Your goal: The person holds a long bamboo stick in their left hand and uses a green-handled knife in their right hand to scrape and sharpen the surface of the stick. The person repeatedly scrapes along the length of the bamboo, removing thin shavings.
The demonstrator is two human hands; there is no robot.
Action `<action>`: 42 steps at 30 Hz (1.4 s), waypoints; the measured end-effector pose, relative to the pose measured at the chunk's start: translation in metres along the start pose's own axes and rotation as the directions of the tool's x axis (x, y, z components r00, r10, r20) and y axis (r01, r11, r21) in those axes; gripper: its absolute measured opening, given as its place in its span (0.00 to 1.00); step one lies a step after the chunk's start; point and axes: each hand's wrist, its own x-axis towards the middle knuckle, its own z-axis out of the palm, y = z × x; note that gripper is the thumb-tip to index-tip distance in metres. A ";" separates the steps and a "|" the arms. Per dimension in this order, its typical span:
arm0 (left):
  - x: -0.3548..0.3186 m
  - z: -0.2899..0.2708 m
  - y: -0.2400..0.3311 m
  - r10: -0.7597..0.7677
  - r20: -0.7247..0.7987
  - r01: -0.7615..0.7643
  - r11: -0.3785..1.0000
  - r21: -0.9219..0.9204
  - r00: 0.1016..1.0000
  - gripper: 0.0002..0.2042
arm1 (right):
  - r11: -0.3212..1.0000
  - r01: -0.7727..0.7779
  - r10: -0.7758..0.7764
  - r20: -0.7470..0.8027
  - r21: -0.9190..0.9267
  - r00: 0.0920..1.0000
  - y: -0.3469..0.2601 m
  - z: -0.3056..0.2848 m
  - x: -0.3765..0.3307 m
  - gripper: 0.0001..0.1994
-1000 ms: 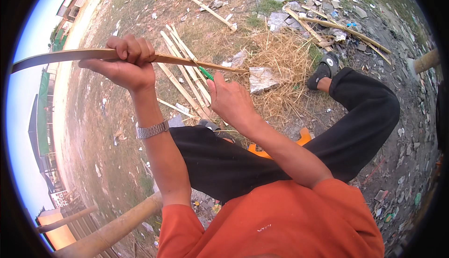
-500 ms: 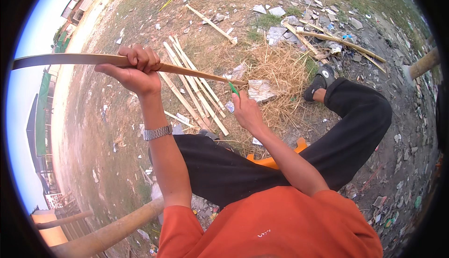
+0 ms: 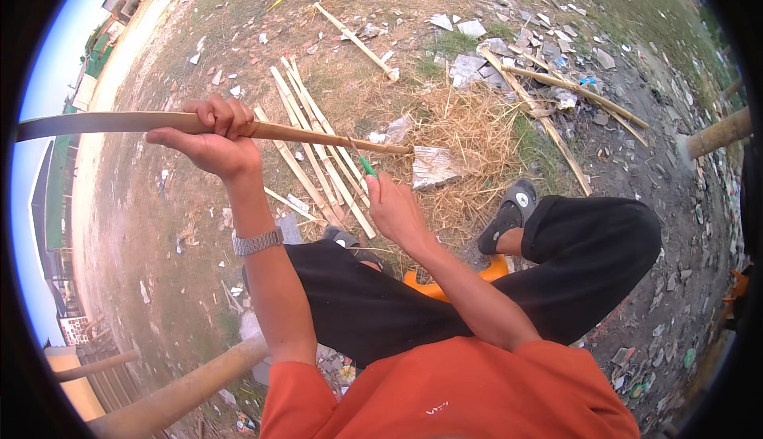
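A long bamboo strip point(image 3: 318, 131) spans from 9 o'clock toward centre, held level above the ground. The left hand point(image 3: 211, 138) is wrapped fully round its middle. The right hand point(image 3: 395, 210), below the strip's near tip, pinches a green-handled knife point(image 3: 366, 165) pointing up at it. Beyond, at 12 o'clock, cut bamboo slats point(image 3: 314, 145) lie bundled beside dry straw point(image 3: 469, 133). Bare dirt ground point(image 3: 159, 224) opens at 8 o'clock.

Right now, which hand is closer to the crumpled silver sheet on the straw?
Right. The right hand with the green tool sits just beside the silver sheet; the left hand grips the long strip farther away.
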 end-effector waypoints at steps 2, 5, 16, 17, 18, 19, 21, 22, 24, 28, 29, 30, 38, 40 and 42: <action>-0.001 0.001 -0.001 0.002 -0.001 -0.002 1.000 0.025 1.000 0.36 | 0.968 0.183 -0.186 0.000 0.172 0.983 0.001 0.004 0.000 0.17; -0.005 0.006 -0.002 0.014 -0.017 -0.013 1.000 0.022 1.000 0.36 | 0.970 0.184 -0.185 -0.008 0.161 0.983 0.004 0.016 0.009 0.17; -0.007 0.000 -0.005 0.044 -0.094 -0.044 0.999 0.011 0.995 0.34 | 0.951 0.194 -0.232 0.141 0.241 0.962 0.031 0.018 0.036 0.18; -0.006 -0.002 -0.004 0.055 -0.098 -0.054 0.998 0.016 0.994 0.34 | 0.989 0.085 -0.099 0.122 0.119 0.988 0.029 0.020 0.039 0.18; -0.005 -0.003 -0.003 0.055 -0.104 -0.054 0.998 0.019 0.993 0.34 | 0.998 0.032 -0.037 0.097 0.056 0.995 0.028 0.022 0.041 0.18; -0.003 -0.004 -0.002 0.059 -0.108 -0.058 0.998 0.012 0.992 0.34 | 0.996 -0.087 0.087 0.120 -0.005 0.989 0.029 0.023 0.043 0.18; 0.002 -0.003 -0.004 0.034 -0.113 -0.038 0.999 -0.035 0.993 0.34 | 0.988 -0.097 0.105 0.060 -0.122 0.993 0.034 0.022 0.047 0.17; 0.003 -0.003 -0.005 0.047 -0.073 -0.049 0.998 -0.031 0.996 0.34 | 0.990 -0.088 0.098 0.086 -0.113 0.991 0.038 0.020 0.048 0.17; 0.003 0.000 -0.008 0.043 -0.024 -0.043 0.999 -0.003 0.999 0.34 | 0.999 -0.025 0.029 0.131 -0.033 0.991 0.043 0.021 0.047 0.17; 0.000 0.006 -0.011 0.032 0.037 -0.030 0.999 -0.038 0.999 0.34 | 0.995 0.027 -0.031 0.038 0.101 0.999 0.047 0.028 0.050 0.19; 0.000 0.007 -0.010 0.035 0.069 -0.032 0.998 -0.047 0.997 0.34 | 0.992 0.002 -0.001 -0.006 0.130 1.000 0.048 0.032 0.055 0.19; 0.000 0.008 -0.009 0.057 0.051 -0.055 0.998 -0.027 0.997 0.34 | 0.989 -0.147 0.148 -0.056 0.012 0.987 0.053 0.032 0.060 0.19; -0.005 0.002 -0.007 0.055 0.108 -0.049 0.997 -0.053 0.993 0.34 | 0.979 -0.076 0.085 0.039 -0.191 0.996 0.106 0.030 0.068 0.19; -0.005 0.000 -0.005 0.058 0.144 -0.051 0.997 -0.050 0.988 0.35 | 0.960 -0.175 0.167 -0.053 -0.220 0.985 0.110 0.031 0.072 0.18; -0.005 -0.001 -0.005 0.047 0.160 -0.038 0.997 -0.062 0.986 0.35 | 0.981 -0.067 0.064 -0.022 -0.182 0.998 0.114 0.034 0.077 0.18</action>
